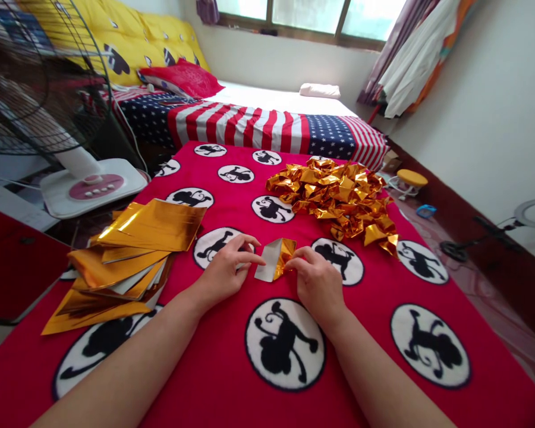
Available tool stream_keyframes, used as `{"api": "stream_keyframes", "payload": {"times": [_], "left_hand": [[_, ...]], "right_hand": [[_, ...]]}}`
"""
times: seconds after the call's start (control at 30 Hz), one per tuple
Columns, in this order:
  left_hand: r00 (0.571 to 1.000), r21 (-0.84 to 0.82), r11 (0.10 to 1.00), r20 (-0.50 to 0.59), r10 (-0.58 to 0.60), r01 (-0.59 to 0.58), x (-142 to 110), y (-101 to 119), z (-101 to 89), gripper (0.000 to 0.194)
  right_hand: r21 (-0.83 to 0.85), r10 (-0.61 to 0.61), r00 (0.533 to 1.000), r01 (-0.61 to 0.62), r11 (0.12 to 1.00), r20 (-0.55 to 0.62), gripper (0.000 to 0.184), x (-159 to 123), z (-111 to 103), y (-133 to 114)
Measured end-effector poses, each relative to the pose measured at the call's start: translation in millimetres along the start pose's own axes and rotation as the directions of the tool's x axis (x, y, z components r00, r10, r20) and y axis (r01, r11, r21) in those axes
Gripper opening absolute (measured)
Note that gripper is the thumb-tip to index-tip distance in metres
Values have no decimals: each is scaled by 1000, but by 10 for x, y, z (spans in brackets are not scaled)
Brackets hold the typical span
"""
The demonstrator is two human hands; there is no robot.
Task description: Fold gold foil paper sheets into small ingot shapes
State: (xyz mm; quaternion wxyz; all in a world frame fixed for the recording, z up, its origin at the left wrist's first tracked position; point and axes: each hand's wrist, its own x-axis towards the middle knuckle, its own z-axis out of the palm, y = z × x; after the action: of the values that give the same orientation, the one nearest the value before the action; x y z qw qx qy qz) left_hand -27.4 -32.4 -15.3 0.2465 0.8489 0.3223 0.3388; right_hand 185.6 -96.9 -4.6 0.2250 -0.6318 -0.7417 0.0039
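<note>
Between my two hands lies a small sheet of gold foil paper (270, 261), partly folded, with its pale back showing on the left and shiny gold on the right. My right hand (318, 282) pinches the sheet's right edge between thumb and fingertips. At its left edge is my left hand (227, 267), fingers apart and the index fingertip at the paper's border. A loose stack of flat gold foil sheets (156, 226) rests to the left. Folded gold foil pieces (334, 190) are heaped at the far right of the table.
A red cloth (356, 368) with black figures in white circles covers the table. On the left stands a fan with a white base (91, 184). Behind the table is a bed (267, 128) with a flag-patterned cover. A yellow stool (412, 177) stands at right.
</note>
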Motion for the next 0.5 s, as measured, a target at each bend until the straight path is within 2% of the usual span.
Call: {"api": "stream_keyframes", "payload": {"times": [0.1, 0.23, 0.37, 0.5], "left_hand": [[999, 80, 996, -23, 34, -32, -5, 7, -16, 34], [994, 161, 981, 13, 108, -109, 0, 11, -31, 28], [988, 190, 970, 50, 147, -154, 3, 25, -44, 25], [979, 213, 958, 99, 176, -193, -14, 79, -43, 29]], "right_hand": [[-7, 22, 1000, -22, 1000, 4, 22, 0, -17, -72], [4, 83, 997, -83, 997, 2, 6, 29, -11, -161], [-12, 157, 987, -157, 988, 45, 16, 116, 15, -173], [29, 205, 971, -210, 977, 121, 12, 188, 32, -164]]}}
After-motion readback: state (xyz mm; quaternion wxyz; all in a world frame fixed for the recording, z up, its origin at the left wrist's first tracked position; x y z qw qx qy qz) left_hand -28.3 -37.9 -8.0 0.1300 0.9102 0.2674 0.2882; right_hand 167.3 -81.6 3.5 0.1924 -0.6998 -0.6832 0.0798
